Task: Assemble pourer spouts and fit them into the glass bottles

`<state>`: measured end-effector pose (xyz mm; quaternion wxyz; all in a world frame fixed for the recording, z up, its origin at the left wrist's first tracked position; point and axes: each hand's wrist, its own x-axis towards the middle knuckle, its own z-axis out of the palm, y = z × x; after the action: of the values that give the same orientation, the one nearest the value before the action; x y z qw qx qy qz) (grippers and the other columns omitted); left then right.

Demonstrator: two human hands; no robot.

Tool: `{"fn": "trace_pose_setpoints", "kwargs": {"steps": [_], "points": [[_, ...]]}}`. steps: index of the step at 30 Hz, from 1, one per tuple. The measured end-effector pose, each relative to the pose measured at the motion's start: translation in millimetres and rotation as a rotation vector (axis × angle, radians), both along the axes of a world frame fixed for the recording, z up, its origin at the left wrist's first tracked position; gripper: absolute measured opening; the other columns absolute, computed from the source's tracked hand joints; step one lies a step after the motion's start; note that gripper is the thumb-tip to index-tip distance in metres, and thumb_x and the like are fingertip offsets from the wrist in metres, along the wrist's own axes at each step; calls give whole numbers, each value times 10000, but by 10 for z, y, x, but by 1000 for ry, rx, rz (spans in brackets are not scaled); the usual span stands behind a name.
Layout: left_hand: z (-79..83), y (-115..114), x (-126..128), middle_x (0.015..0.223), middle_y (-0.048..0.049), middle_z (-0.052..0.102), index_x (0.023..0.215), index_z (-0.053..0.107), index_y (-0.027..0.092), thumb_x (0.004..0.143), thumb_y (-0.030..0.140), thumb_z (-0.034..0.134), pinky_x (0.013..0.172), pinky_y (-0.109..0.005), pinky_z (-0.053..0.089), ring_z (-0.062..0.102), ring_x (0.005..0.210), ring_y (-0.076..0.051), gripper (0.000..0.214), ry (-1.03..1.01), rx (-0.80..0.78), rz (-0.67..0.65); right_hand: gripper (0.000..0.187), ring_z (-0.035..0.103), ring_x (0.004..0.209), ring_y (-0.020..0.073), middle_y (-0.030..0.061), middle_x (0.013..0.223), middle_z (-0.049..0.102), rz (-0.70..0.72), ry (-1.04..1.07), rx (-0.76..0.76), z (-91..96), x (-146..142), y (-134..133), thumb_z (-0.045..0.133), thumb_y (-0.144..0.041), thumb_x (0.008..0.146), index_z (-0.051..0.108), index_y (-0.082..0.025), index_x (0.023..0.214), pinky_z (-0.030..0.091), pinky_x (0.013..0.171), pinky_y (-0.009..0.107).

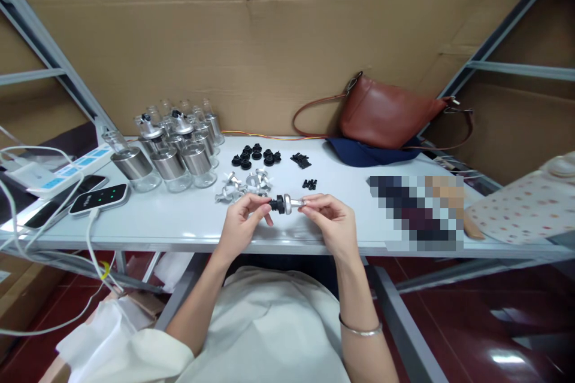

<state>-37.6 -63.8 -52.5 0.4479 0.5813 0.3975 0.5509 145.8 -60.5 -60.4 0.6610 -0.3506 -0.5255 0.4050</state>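
Between my two hands, just above the front part of the white table (341, 176), I hold a metal pouring spout (294, 204) and a black ribbed stopper (278, 204), lined up end to end and lying level. The stopper meets the round metal collar, though at this size I can't be sure how far it is seated.

My left hand (245, 222) is nearly closed, thumb and fingertips pinched round the stopper's outer end. My right hand (330, 219) pinches the thin tip of the spout between thumb and fingers, the other fingers loosely curled. A silver bangle (362, 330) circles my right forearm.

Just beyond my left hand lies a loose heap of metal spouts (231, 188). Behind that is a cluster of black stoppers (256, 155), and to their right a small pile of flat black pieces (300, 160), with a group of tiny black caps (309, 184) nearer me.

On the left stand glass bottles (171, 169) with steel sleeves, close together; two spouts with black tops rise among them. Nearer the left edge are a white device (99, 198) showing green lights, a dark phone (67, 200) and a power strip (83, 169).

Toward the back right, a brown leather bag (386, 111) rests on a navy cap (359, 154). Cardboard (287, 48) walls the back.
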Motion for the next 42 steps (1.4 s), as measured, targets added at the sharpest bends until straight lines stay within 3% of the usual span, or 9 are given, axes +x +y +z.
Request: {"fn": "trace_pose_setpoints", "kwargs": {"steps": [6, 12, 19, 25, 31, 36, 42], "points": [[8, -7, -7, 601, -1, 651, 818, 644, 144, 773, 408, 692, 615, -263, 452, 628, 574, -139, 272, -18, 34, -26, 155, 602, 533, 132, 2, 625, 672, -4, -65, -85, 31, 2, -20, 790, -282, 630, 657, -203, 642, 506, 549, 275], [36, -9, 3, 650, -10, 663, 765, 601, 155, 739, 457, 720, 654, -281, 501, 658, 605, -152, 326, -62, 35, -94, 141, 572, 472, 106, -9, 632, 673, 9, -85, -112, 51, 13, -33, 775, -289, 647, 678, -212, 714, 475, 482, 238], [31, -1, 3, 726, -16, 651, 720, 576, 154, 734, 441, 729, 681, -293, 523, 669, 627, -153, 326, -85, 66, -78, 231, 587, 492, 121, -1, 646, 660, 56, -25, -66, 47, 14, -23, 828, -318, 577, 628, -204, 594, 513, 501, 271], [4, -12, 10, 697, -3, 648, 668, 555, 157, 720, 405, 751, 636, -279, 507, 655, 562, -138, 321, -109, 94, -127, 236, 624, 538, 133, -4, 653, 667, 82, -66, -90, 41, -7, -26, 801, -356, 645, 624, -204, 680, 524, 575, 283], [-17, -34, -5, 745, -40, 673, 906, 636, 155, 822, 400, 645, 688, -291, 511, 649, 636, -147, 259, 17, 151, -198, 274, 675, 613, 161, -1, 704, 707, 252, -126, -177, 13, -47, 4, 691, -433, 770, 582, -217, 900, 523, 628, 292], [-51, 1, -4, 823, -20, 624, 890, 599, 185, 808, 331, 658, 718, -241, 474, 604, 749, -135, 178, 139, 126, -111, 197, 686, 693, 175, 16, 747, 720, 334, -261, -153, -5, -43, -2, 660, -386, 808, 630, -204, 874, 517, 682, 297], [-31, -18, -2, 809, -13, 624, 992, 535, 200, 868, 403, 577, 686, -239, 473, 629, 700, -134, 241, 143, 27, -251, 119, 629, 614, 152, -7, 643, 688, 299, -400, -175, -14, -23, -18, 648, -301, 808, 639, -191, 851, 454, 598, 260]]}}
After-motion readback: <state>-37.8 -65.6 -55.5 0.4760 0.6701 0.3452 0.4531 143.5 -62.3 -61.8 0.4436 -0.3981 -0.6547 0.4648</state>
